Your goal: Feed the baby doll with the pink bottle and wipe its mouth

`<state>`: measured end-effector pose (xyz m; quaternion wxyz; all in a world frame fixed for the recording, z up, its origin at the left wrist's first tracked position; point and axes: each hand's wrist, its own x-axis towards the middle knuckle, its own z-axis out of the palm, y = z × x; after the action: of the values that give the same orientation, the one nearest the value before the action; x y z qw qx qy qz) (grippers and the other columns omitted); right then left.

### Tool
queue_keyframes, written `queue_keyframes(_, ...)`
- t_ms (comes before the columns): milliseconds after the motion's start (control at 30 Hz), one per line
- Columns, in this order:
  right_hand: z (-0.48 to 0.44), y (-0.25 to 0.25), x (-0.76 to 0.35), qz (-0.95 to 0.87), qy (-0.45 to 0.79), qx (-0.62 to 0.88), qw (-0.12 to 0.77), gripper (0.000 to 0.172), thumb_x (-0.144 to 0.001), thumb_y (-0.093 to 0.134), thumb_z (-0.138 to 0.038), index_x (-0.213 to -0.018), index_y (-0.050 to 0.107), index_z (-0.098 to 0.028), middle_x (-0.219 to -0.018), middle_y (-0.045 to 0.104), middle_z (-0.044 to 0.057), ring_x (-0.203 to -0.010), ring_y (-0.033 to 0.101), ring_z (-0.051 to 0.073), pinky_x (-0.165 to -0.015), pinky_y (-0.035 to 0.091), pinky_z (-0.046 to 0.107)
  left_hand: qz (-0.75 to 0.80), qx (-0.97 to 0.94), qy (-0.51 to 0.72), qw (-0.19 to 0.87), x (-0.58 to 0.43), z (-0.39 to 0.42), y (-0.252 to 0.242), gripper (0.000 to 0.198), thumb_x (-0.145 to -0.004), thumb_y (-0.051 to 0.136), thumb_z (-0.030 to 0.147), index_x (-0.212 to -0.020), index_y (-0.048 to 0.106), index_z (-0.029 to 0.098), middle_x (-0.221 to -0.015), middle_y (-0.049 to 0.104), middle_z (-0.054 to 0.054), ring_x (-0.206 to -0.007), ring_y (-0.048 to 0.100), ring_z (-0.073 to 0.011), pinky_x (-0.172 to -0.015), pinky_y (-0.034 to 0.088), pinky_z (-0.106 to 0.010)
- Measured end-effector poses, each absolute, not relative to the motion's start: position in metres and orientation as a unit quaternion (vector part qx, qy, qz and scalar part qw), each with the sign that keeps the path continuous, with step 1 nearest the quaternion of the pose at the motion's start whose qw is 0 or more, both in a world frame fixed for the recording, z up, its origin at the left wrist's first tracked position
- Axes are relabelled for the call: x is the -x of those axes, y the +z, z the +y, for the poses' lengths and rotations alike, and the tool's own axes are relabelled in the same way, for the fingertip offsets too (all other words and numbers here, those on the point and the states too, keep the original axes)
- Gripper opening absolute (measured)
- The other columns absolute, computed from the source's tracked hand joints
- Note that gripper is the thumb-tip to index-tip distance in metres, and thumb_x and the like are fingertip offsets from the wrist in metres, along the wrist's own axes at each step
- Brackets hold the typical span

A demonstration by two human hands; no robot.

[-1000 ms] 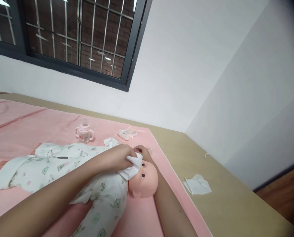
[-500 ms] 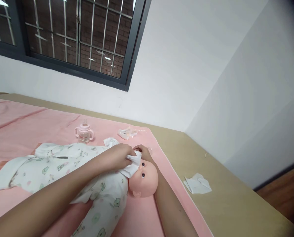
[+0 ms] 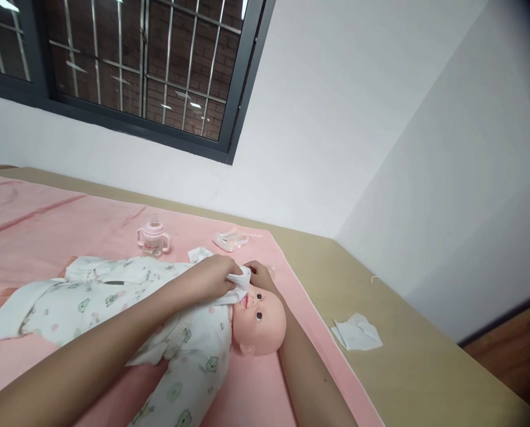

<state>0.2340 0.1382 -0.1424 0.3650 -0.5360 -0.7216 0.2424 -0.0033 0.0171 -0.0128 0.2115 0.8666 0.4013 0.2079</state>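
Observation:
A baby doll (image 3: 265,326) in a white printed outfit (image 3: 189,338) lies on its back, head toward the right. My left hand (image 3: 215,276) reaches across its chest and pinches a white tissue (image 3: 238,287) by the doll's chin. The doll's pink mouth shows beside the tissue's edge. My right forearm passes along the top of the doll's head. On the doll's far side, my right hand (image 3: 260,276) rests close to the tissue with its fingers curled. What those fingers hold, if anything, is hidden.
A pink baby bottle (image 3: 154,238) with two handles stands behind the doll on the pink sheet (image 3: 91,219). Near it lies a clear plastic packet (image 3: 230,239). A folded white tissue (image 3: 357,332) sits on the wooden surface (image 3: 407,367) at right, below the walls.
My left hand has drawn the tissue slightly left, toward the doll's chest. The doll's mouth, covered before, now shows. My right hand has hardly moved.

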Motion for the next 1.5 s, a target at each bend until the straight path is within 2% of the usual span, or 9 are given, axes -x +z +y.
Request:
queue_keyframes(100, 0.136, -0.141, -0.234, -0.723, 0.242, 0.535, 0.364, 0.021, -0.073, 0.054, -0.015, -0.087, 0.07, -0.019, -0.095, 0.068, 0.006, -0.083, 0.061, 0.017, -0.078, 0.049, 0.031, 0.388, -0.873, 0.213, 0.202, 0.004, 0.02, -0.014, 0.018, -0.069, 0.046, 0.013, -0.059, 0.032, 0.019, -0.058, 0.039, 0.002, -0.06, 0.041, -0.0141, -0.056, 0.023, -0.027)
queue_keyframes(267, 0.14, -0.143, -0.234, -0.725, 0.234, 0.537, 0.362, 0.021, -0.073, 0.053, -0.016, -0.086, 0.07, -0.018, -0.093, 0.068, 0.005, -0.08, 0.06, 0.016, -0.078, 0.048, 0.032, 0.379, -0.877, 0.221, 0.195, 0.005, 0.024, -0.014, 0.015, -0.067, 0.046, 0.011, -0.057, 0.038, 0.018, -0.063, 0.048, 0.0, -0.065, 0.045, -0.0155, -0.058, 0.025, -0.026)
queue_keyframes(400, 0.143, -0.144, -0.234, -0.724, 0.234, 0.54, 0.361, 0.023, -0.074, 0.051, -0.016, -0.086, 0.07, -0.018, -0.095, 0.068, 0.005, -0.08, 0.06, 0.016, -0.078, 0.048, 0.031, 0.384, -0.874, 0.222, 0.196, 0.006, 0.024, -0.013, 0.014, -0.067, 0.046, 0.01, -0.056, 0.041, 0.018, -0.063, 0.048, 0.0, -0.063, 0.044, -0.0154, -0.057, 0.025, -0.026)
queue_keyframes(533, 0.142, -0.145, -0.235, -0.726, 0.238, 0.535, 0.36, 0.021, -0.075, 0.053, -0.019, -0.086, 0.071, -0.018, -0.096, 0.068, 0.006, -0.081, 0.06, 0.016, -0.077, 0.048, 0.031, 0.387, -0.873, 0.209, 0.211, 0.008, 0.018, -0.005, 0.014, -0.067, 0.045, 0.009, -0.059, 0.053, 0.018, -0.068, 0.053, -0.001, -0.067, 0.048, -0.0157, -0.058, 0.028, -0.025)
queue_keyframes(733, 0.146, -0.15, -0.236, -0.728, 0.235, 0.534, 0.361, 0.023, -0.075, 0.051, -0.02, -0.086, 0.071, -0.018, -0.093, 0.067, 0.006, -0.076, 0.059, 0.016, -0.073, 0.047, 0.03, 0.376, -0.872, 0.18, 0.258, 0.009, 0.01, 0.001, 0.029, -0.064, 0.044, 0.009, -0.07, 0.07, 0.02, -0.076, 0.057, -0.001, -0.068, 0.052, -0.015, -0.059, 0.03, -0.023)
queue_keyframes(900, 0.149, -0.153, -0.238, -0.735, 0.228, 0.525, 0.363, 0.023, -0.076, 0.05, -0.022, -0.087, 0.071, -0.018, -0.091, 0.067, 0.006, -0.076, 0.058, 0.015, -0.073, 0.046, 0.03, 0.364, -0.871, 0.173, 0.28, 0.005, 0.005, -0.002, 0.014, -0.066, 0.047, 0.012, -0.057, 0.058, 0.017, -0.066, 0.046, 0.001, -0.057, 0.041, -0.0112, -0.056, 0.025, -0.024)
queue_keyframes(1033, 0.15, -0.154, -0.239, -0.736, 0.228, 0.526, 0.36, 0.024, -0.077, 0.051, -0.022, -0.088, 0.071, -0.018, -0.092, 0.067, 0.005, -0.073, 0.057, 0.014, -0.071, 0.045, 0.029, 0.378, -0.869, 0.168, 0.272, 0.003, 0.003, 0.0, 0.014, -0.065, 0.048, 0.013, -0.052, 0.047, 0.017, -0.063, 0.034, 0.001, -0.057, 0.035, -0.0112, -0.053, 0.021, -0.025)
queue_keyframes(1300, 0.15, -0.153, -0.238, -0.738, 0.221, 0.53, 0.356, 0.022, -0.077, 0.052, -0.02, -0.087, 0.071, -0.018, -0.092, 0.067, 0.005, -0.074, 0.057, 0.014, -0.073, 0.046, 0.029, 0.375, -0.874, 0.188, 0.245, 0.004, 0.012, -0.009, 0.016, -0.066, 0.048, 0.013, -0.065, 0.063, 0.019, -0.071, 0.051, -0.002, -0.071, 0.052, -0.0166, -0.058, 0.029, -0.023)
queue_keyframes(1500, 0.144, -0.147, -0.235, -0.733, 0.235, 0.534, 0.351, 0.023, -0.077, 0.051, -0.018, -0.088, 0.071, -0.017, -0.095, 0.067, 0.007, -0.077, 0.058, 0.015, -0.075, 0.047, 0.03, 0.387, -0.881, 0.194, 0.189, 0.004, 0.016, -0.01, 0.013, -0.064, 0.046, 0.008, -0.056, 0.046, 0.018, -0.069, 0.048, -0.002, -0.067, 0.048, -0.0159, -0.058, 0.027, -0.024)
